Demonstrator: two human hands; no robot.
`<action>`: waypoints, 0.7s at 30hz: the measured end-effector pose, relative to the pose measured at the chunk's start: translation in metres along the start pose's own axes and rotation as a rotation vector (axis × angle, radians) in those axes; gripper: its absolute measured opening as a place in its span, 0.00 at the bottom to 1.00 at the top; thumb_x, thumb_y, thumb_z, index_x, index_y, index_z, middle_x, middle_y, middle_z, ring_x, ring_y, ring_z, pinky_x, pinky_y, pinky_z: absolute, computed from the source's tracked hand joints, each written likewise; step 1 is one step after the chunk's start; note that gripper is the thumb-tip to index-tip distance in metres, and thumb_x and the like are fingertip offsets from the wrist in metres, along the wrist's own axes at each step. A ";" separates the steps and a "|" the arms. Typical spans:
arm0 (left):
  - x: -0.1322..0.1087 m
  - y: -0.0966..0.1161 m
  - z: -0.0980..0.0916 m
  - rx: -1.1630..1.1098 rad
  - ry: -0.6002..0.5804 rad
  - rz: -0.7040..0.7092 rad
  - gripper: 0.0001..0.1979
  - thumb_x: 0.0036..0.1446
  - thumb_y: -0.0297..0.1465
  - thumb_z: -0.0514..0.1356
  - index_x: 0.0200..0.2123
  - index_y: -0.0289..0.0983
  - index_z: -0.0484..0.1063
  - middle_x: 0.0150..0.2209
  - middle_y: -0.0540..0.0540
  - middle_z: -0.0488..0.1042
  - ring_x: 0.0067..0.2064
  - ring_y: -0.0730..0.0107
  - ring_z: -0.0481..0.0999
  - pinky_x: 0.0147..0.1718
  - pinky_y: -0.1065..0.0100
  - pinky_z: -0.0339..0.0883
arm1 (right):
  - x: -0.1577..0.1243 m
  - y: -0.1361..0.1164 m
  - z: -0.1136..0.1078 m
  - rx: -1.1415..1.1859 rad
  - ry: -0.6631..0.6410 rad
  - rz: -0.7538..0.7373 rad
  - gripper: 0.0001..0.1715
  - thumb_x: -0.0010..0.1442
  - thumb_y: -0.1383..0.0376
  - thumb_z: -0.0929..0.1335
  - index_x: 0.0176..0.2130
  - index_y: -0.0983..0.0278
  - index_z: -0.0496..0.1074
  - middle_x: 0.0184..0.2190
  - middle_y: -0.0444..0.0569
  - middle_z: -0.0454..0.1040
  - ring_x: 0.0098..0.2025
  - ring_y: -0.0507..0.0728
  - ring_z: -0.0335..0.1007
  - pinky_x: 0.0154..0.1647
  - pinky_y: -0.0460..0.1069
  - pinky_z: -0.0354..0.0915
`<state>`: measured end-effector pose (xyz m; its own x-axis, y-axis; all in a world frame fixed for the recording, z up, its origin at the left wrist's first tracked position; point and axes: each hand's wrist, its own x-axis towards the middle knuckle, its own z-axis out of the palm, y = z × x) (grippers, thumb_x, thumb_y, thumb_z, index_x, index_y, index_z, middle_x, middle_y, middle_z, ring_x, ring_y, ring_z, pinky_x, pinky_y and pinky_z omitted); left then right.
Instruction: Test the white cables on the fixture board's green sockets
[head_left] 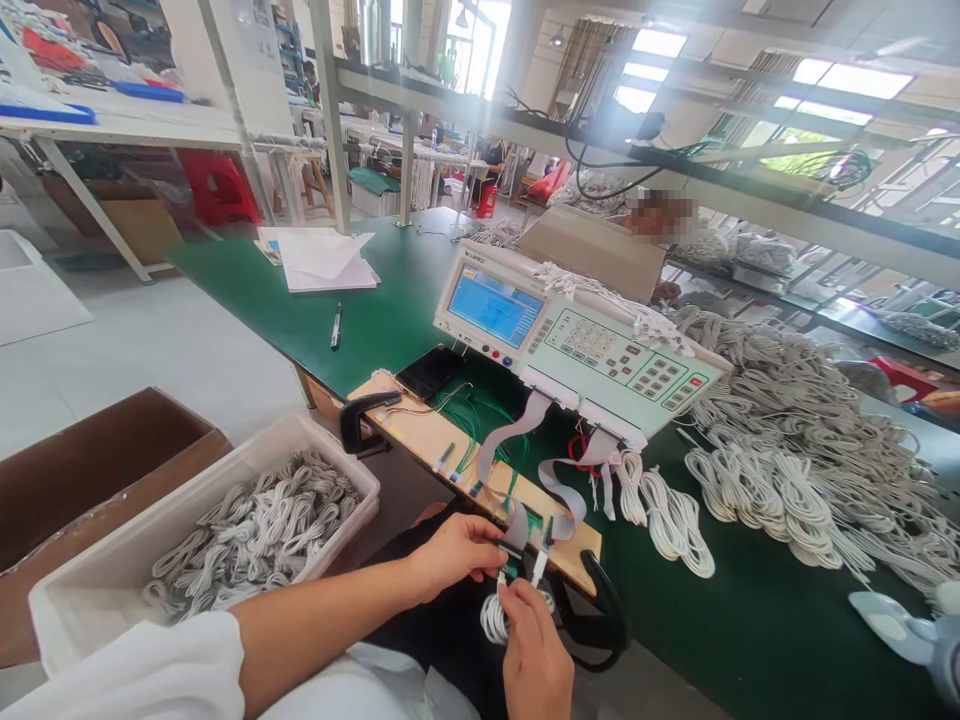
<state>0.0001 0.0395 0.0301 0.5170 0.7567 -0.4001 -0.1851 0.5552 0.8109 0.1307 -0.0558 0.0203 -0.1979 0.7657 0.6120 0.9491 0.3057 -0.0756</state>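
My right hand pinches a white cable close to one of its plugs, at the front edge of a wooden test board. The cable's coil hangs beside the fingers. The cable's other white plug stands at the board's edge by a dark socket. My left hand is closed, thumb and fingers together at a small dark part on the board edge, just above the right fingertips. What exactly it grips is hidden. Grey ribbon cables run from the board to a tester with a lit blue screen.
A white bin of coiled cables stands at left, beside a cardboard box. Black clamps hold the board to the green table. Bundled cables pile up at right. A phone, pen and papers lie behind. Another person is beyond the tester.
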 end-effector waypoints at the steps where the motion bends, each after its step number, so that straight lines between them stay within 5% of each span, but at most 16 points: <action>1: 0.000 0.000 0.000 0.013 -0.001 0.000 0.18 0.34 0.34 0.65 0.30 0.32 0.67 0.17 0.54 0.67 0.21 0.77 0.67 0.19 0.74 0.55 | 0.000 0.000 0.000 -0.003 -0.002 -0.010 0.15 0.58 0.73 0.56 0.35 0.65 0.70 0.33 0.55 0.75 0.35 0.54 0.73 0.33 0.46 0.68; 16: -0.003 0.003 -0.004 0.166 0.005 0.008 0.12 0.36 0.29 0.62 0.28 0.33 0.65 0.15 0.55 0.67 0.19 0.76 0.67 0.17 0.76 0.59 | 0.002 -0.007 0.000 -0.088 -0.008 -0.027 0.19 0.56 0.77 0.56 0.35 0.65 0.72 0.33 0.55 0.74 0.34 0.54 0.72 0.32 0.46 0.66; 21: -0.005 0.007 -0.003 0.177 0.002 0.007 0.12 0.35 0.29 0.62 0.27 0.33 0.66 0.15 0.55 0.67 0.19 0.77 0.66 0.17 0.75 0.59 | 0.005 -0.005 -0.003 0.118 -0.050 0.031 0.12 0.59 0.67 0.59 0.38 0.66 0.69 0.35 0.56 0.73 0.39 0.55 0.71 0.37 0.47 0.67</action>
<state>-0.0064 0.0402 0.0363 0.5143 0.7612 -0.3951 -0.0382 0.4806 0.8761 0.1261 -0.0550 0.0263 -0.1833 0.8023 0.5680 0.9203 0.3432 -0.1878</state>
